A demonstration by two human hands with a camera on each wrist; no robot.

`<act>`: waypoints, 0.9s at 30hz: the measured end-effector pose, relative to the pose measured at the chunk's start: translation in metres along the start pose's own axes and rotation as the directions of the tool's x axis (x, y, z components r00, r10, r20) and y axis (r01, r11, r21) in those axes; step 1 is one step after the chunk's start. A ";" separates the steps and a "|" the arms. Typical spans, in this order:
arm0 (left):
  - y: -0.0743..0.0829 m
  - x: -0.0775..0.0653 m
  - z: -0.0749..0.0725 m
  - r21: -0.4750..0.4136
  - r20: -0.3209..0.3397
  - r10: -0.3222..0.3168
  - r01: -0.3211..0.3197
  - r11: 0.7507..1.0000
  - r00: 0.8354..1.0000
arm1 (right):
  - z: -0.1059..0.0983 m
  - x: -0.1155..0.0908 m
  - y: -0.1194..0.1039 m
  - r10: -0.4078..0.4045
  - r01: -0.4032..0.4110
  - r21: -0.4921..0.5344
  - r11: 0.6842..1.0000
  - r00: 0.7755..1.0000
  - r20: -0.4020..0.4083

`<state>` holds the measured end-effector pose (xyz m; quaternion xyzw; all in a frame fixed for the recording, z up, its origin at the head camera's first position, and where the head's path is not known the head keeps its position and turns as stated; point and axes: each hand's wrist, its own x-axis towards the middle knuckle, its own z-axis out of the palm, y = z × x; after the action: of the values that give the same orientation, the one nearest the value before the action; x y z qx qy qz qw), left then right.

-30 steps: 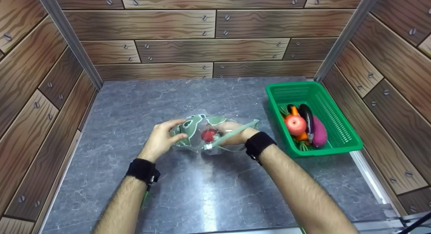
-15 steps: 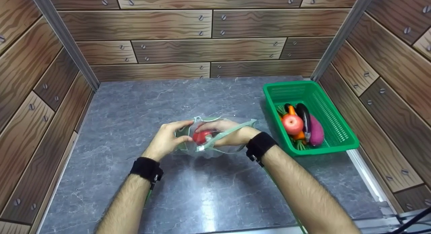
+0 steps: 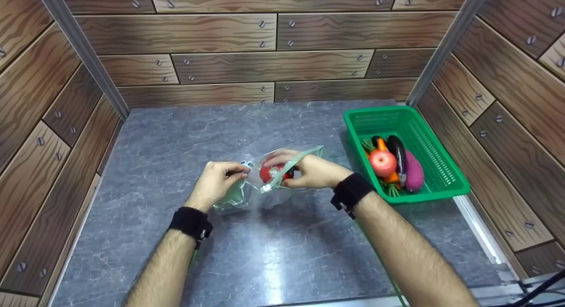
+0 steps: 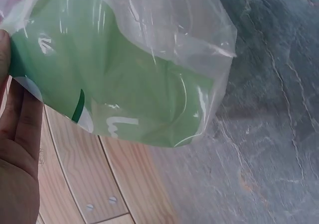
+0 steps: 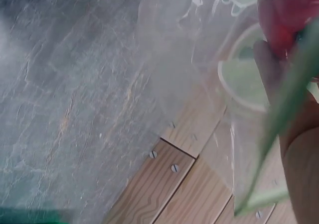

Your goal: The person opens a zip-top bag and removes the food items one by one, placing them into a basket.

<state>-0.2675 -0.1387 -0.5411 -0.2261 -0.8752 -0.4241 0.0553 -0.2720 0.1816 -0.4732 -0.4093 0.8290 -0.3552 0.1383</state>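
A clear bag with green print [image 3: 231, 196] is held off the table between both hands. My left hand [image 3: 215, 183] pinches its left part between thumb and fingers; in the left wrist view the green-printed bag [image 4: 99, 59] hangs from the fingers. My right hand [image 3: 315, 171] reaches through the bag's mouth, past the pale green zip strip [image 3: 289, 168]. Inside, its thumb and fingers grip a shiny red vegetable [image 3: 265, 173], partly hidden by film and strip. The right wrist view shows the red vegetable [image 5: 294, 7] cut off at the top edge; its exact kind is unclear.
A green plastic basket [image 3: 448, 194] stands at the right. It holds an apple [image 3: 382, 163], carrots [image 3: 392, 179], a dark eggplant [image 3: 397, 154] and a purple eggplant-like vegetable [image 3: 414, 172]. Wood-patterned walls [image 3: 220, 33] enclose the grey marbled table [image 3: 176, 134].
My left hand has gone from spread round the bag's left side to pinching it. The right hand has drawn slightly to the right, and the bag's green print now hangs lower.
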 end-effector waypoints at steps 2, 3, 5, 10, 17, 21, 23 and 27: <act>-0.001 -0.001 -0.002 -0.003 -0.009 -0.015 0.015 1.000 1.000 | -0.004 -0.005 0.001 0.019 -0.019 0.038 0.999 1.000 0.000; -0.002 -0.002 -0.002 -0.004 -0.015 -0.023 0.023 1.000 1.000 | -0.006 -0.008 0.001 0.030 -0.030 0.045 0.999 1.000 -0.002; -0.003 -0.003 -0.004 -0.010 -0.027 -0.036 0.036 0.999 0.999 | -0.011 -0.015 0.001 0.056 -0.055 0.030 0.998 0.998 -0.021; -0.006 -0.005 -0.008 -0.024 -0.044 -0.056 0.055 0.998 0.997 | -0.025 -0.037 0.003 0.062 -0.066 -0.040 0.997 0.995 -0.084; -0.012 -0.006 -0.009 -0.027 -0.044 -0.051 0.050 0.998 0.998 | -0.049 -0.071 0.009 0.060 -0.060 0.002 0.998 0.989 -0.134; -0.013 -0.007 -0.011 -0.036 -0.049 -0.059 0.057 0.998 0.997 | -0.066 -0.093 0.015 0.113 -0.116 -0.003 0.993 0.973 -0.200; -0.014 -0.008 -0.011 -0.041 -0.052 -0.063 0.061 0.997 0.997 | -0.074 -0.105 0.019 0.132 -0.145 -0.034 0.989 0.959 -0.252; -0.015 -0.008 -0.012 -0.046 -0.055 -0.069 0.067 0.997 0.996 | -0.091 -0.129 0.030 0.174 -0.215 -0.078 0.974 0.917 -0.358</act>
<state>-0.2680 -0.1585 -0.5463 -0.1852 -0.8709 -0.4511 0.0607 -0.2559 0.3376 -0.4377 -0.2626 0.8960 -0.3581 0.0000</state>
